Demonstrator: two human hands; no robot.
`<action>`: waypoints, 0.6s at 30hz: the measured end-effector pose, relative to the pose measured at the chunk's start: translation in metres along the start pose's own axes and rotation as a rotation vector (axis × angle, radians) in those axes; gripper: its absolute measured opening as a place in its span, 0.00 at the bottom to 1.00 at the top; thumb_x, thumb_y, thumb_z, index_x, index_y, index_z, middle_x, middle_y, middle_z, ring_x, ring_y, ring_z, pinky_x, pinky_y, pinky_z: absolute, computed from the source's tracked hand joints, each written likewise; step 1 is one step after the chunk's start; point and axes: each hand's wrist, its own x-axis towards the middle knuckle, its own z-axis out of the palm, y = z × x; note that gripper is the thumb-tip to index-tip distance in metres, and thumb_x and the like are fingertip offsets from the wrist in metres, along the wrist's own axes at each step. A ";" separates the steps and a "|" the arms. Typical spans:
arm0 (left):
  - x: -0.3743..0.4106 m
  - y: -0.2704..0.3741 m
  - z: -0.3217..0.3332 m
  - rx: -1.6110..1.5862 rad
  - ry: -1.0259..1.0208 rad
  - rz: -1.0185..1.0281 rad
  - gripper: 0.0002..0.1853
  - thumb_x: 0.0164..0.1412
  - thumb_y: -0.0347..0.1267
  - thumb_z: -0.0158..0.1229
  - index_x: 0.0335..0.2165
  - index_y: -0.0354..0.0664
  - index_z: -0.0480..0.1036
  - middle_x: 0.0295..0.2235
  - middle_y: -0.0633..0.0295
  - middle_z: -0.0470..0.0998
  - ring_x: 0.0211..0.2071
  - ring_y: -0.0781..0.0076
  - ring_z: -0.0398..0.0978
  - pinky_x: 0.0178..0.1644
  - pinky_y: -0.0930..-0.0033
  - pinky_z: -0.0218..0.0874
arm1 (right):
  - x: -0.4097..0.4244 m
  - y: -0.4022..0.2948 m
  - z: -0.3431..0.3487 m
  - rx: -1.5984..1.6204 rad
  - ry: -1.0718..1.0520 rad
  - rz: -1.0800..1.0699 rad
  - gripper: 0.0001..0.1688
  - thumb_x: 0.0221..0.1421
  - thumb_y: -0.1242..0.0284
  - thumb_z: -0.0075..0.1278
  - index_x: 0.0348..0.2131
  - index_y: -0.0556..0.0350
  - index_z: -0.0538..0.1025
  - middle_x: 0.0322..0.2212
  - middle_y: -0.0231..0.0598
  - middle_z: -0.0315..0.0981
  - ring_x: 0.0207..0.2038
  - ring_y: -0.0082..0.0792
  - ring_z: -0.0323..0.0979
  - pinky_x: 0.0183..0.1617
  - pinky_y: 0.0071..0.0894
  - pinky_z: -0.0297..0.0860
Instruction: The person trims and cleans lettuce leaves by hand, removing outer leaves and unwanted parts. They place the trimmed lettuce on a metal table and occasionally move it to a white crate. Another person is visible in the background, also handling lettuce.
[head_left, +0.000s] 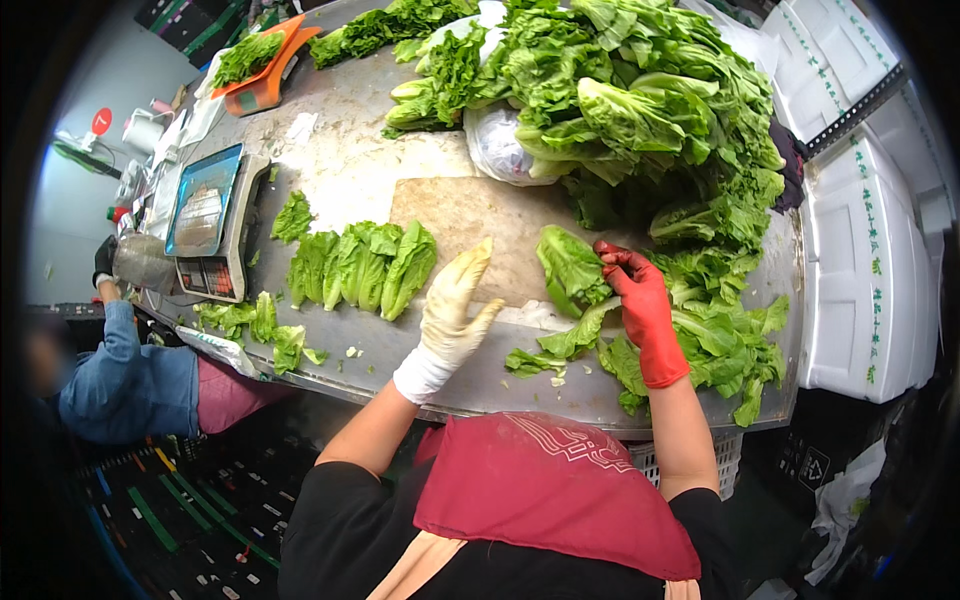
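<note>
My left hand (455, 307), in a pale latex glove, is held above the metal table (480, 375) with its fingers apart and nothing in it. To its left, a row of several trimmed lettuce heads (360, 266) lies side by side. My right hand (641, 304), in a red rubber glove, has its fingertips at a small lettuce head (571, 266) beside a stained board (457, 206); whether anything else is between the fingers cannot be told. Loose lettuce leaves (705, 345) lie beneath and around the right forearm.
A large heap of lettuce (637, 112) covers the table's far right. A digital scale with a blue tray (206, 202) stands at the left, an orange scale (259, 86) farther back. White foam boxes (862, 262) line the right edge. Another person (135, 382) is at the left.
</note>
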 end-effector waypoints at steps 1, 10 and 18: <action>0.012 0.010 0.000 0.033 -0.042 0.041 0.38 0.39 0.22 0.61 0.52 0.36 0.58 0.46 0.51 0.68 0.49 0.56 0.64 0.52 0.65 0.55 | -0.008 -0.006 -0.002 0.042 -0.025 0.051 0.10 0.48 0.85 0.46 0.33 0.60 0.73 0.40 0.35 0.71 0.39 0.22 0.67 0.44 0.20 0.63; 0.017 0.021 0.033 -1.091 -0.380 -0.788 0.22 0.54 0.31 0.53 0.47 0.32 0.63 0.41 0.61 0.71 0.42 0.72 0.69 0.45 0.70 0.61 | -0.052 -0.043 -0.003 0.224 0.174 0.066 0.15 0.55 0.72 0.42 0.43 0.56 0.69 0.39 0.37 0.70 0.30 0.19 0.69 0.28 0.16 0.62; 0.004 0.048 0.045 -1.787 -0.327 -0.912 0.27 0.56 0.36 0.52 0.51 0.37 0.56 0.49 0.56 0.65 0.48 0.67 0.65 0.52 0.62 0.58 | -0.088 -0.007 0.032 -0.168 0.022 0.054 0.15 0.52 0.70 0.50 0.38 0.61 0.72 0.28 0.32 0.72 0.22 0.17 0.66 0.25 0.15 0.64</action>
